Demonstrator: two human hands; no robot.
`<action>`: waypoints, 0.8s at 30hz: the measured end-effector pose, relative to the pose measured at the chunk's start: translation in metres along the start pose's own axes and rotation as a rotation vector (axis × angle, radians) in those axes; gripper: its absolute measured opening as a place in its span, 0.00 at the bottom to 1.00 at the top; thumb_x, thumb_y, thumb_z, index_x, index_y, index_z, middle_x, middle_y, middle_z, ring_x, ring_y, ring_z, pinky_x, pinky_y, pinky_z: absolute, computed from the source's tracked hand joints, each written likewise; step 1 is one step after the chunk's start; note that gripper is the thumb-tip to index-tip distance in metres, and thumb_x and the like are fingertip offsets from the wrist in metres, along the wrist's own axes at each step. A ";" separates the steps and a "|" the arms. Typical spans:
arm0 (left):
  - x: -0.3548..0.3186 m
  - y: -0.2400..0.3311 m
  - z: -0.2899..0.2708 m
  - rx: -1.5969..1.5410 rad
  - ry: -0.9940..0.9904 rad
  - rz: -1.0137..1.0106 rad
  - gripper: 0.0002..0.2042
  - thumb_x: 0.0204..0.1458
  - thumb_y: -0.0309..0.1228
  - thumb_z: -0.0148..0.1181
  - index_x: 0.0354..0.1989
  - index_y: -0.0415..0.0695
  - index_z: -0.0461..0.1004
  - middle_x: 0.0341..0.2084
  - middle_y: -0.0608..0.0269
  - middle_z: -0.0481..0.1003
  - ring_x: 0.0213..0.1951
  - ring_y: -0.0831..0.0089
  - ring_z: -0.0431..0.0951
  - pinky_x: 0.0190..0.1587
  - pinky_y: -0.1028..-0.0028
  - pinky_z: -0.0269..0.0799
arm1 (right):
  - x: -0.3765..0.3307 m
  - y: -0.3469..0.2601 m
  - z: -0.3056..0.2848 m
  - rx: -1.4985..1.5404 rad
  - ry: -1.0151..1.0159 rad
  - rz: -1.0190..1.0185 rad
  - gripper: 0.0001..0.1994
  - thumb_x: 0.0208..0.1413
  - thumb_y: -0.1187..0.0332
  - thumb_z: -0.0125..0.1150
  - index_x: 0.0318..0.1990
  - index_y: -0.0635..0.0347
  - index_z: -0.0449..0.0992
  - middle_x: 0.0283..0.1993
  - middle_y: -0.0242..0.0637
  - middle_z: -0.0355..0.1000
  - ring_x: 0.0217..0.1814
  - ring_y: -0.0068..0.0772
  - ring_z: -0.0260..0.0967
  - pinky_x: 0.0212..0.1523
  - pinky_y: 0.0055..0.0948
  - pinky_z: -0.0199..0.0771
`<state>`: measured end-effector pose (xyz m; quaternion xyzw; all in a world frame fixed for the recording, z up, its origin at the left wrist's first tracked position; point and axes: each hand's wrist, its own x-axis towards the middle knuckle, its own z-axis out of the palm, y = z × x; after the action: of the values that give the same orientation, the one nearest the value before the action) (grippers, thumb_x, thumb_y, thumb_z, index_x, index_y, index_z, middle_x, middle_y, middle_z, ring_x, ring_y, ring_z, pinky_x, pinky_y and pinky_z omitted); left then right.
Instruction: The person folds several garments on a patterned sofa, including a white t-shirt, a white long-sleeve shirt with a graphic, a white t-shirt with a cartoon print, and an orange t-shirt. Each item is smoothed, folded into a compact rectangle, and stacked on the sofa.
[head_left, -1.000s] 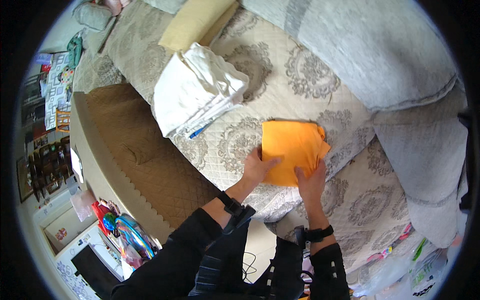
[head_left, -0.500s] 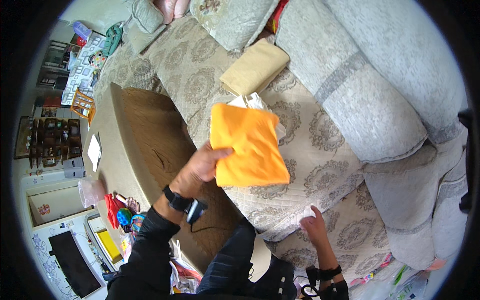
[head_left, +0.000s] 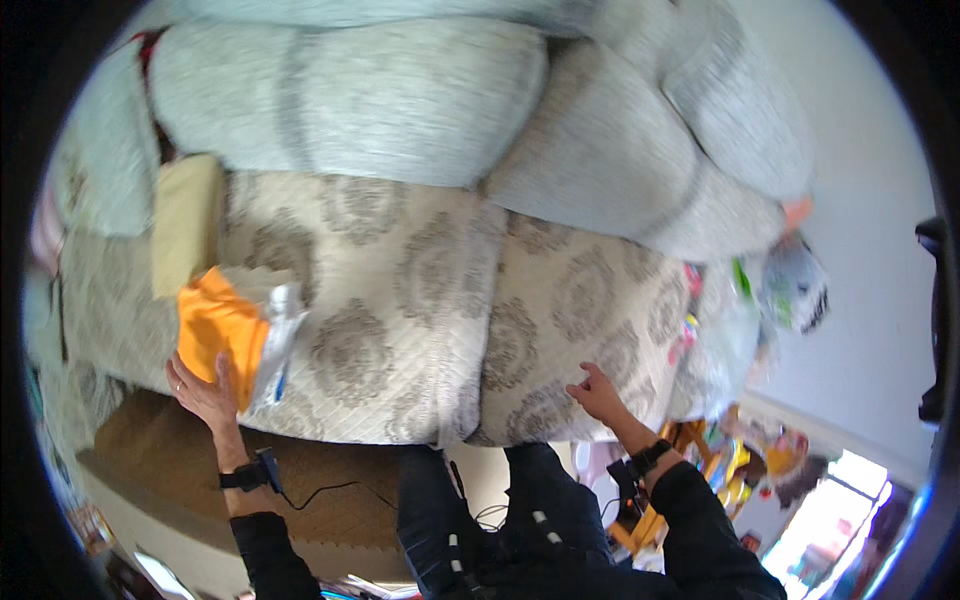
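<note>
An orange folded cloth (head_left: 212, 322) lies on the left part of the patterned sofa cover (head_left: 400, 330). Under its right side a white and silvery plastic packet (head_left: 280, 345) sticks out. My left hand (head_left: 207, 398) rests at the cloth's near edge, fingers spread and touching it. Just behind the orange cloth is a folded beige cloth (head_left: 187, 222). My right hand (head_left: 600, 397) hovers over the right part of the cover, empty, with its index finger stretched out and the other fingers partly curled.
Grey cushions (head_left: 400, 95) line the sofa's back. Clear plastic bags (head_left: 725, 345) sit at its right end, near a wooden rack (head_left: 690, 440) with assorted items. In front at left is a brown-covered table (head_left: 180, 460). A cable (head_left: 335, 490) trails from my left wrist.
My view has swung right along the sofa. The orange cloth, held up in my left hand before, now lies on the packet, and my left fingers have spread.
</note>
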<state>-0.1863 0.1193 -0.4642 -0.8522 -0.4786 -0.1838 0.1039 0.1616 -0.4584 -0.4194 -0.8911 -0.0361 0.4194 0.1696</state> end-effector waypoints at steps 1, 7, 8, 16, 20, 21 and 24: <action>-0.008 0.011 0.019 0.047 -0.170 0.093 0.35 0.52 0.52 0.52 0.59 0.37 0.57 0.59 0.42 0.57 0.60 0.51 0.58 0.58 0.52 0.54 | -0.008 0.018 -0.004 0.009 0.021 0.041 0.34 0.44 0.60 0.65 0.58 0.67 0.60 0.26 0.45 0.72 0.30 0.38 0.71 0.32 0.34 0.70; -0.046 0.013 0.104 0.237 -0.490 0.175 0.33 0.55 0.51 0.46 0.62 0.39 0.53 0.62 0.39 0.52 0.64 0.48 0.51 0.60 0.49 0.48 | 0.006 0.114 -0.026 0.130 0.154 0.210 0.34 0.44 0.59 0.65 0.58 0.68 0.61 0.31 0.47 0.73 0.35 0.43 0.72 0.36 0.35 0.72; -0.040 0.006 0.105 0.249 -0.501 0.149 0.34 0.54 0.50 0.48 0.62 0.38 0.52 0.62 0.39 0.52 0.63 0.47 0.52 0.60 0.50 0.50 | 0.011 0.134 -0.034 0.083 0.210 0.137 0.34 0.45 0.59 0.65 0.58 0.68 0.61 0.31 0.48 0.73 0.35 0.43 0.72 0.36 0.35 0.72; 0.029 0.019 0.044 -0.274 -0.515 0.101 0.30 0.52 0.29 0.50 0.65 0.42 0.50 0.52 0.48 0.63 0.49 0.57 0.67 0.52 0.66 0.63 | 0.096 0.307 -0.096 0.063 0.486 0.379 0.31 0.47 0.60 0.63 0.57 0.63 0.63 0.30 0.48 0.74 0.35 0.43 0.73 0.48 0.41 0.70; 0.005 0.036 0.024 -0.888 -0.563 -0.560 0.26 0.55 0.32 0.51 0.62 0.39 0.54 0.47 0.58 0.67 0.44 0.66 0.68 0.45 0.70 0.65 | 0.103 0.320 -0.095 0.665 0.295 0.316 0.25 0.50 0.70 0.60 0.57 0.62 0.62 0.24 0.31 0.66 0.18 0.19 0.59 0.15 0.22 0.59; 0.002 0.035 0.020 -0.967 -0.548 -0.675 0.25 0.56 0.32 0.51 0.61 0.39 0.55 0.45 0.60 0.68 0.43 0.69 0.68 0.43 0.71 0.66 | 0.101 0.306 -0.084 0.805 0.286 0.330 0.25 0.51 0.71 0.58 0.58 0.62 0.61 0.22 0.30 0.65 0.18 0.17 0.58 0.14 0.19 0.56; 0.003 0.023 0.009 -0.460 -0.480 -0.524 0.30 0.57 0.36 0.51 0.67 0.48 0.47 0.51 0.52 0.65 0.46 0.61 0.69 0.48 0.68 0.67 | 0.099 0.232 -0.052 0.521 0.132 0.028 0.25 0.53 0.71 0.55 0.58 0.68 0.60 0.23 0.29 0.65 0.21 0.17 0.60 0.18 0.20 0.61</action>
<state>-0.1631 0.1125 -0.4715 -0.7215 -0.6361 -0.1023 -0.2536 0.2466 -0.6698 -0.5387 -0.8434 0.0967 0.3577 0.3892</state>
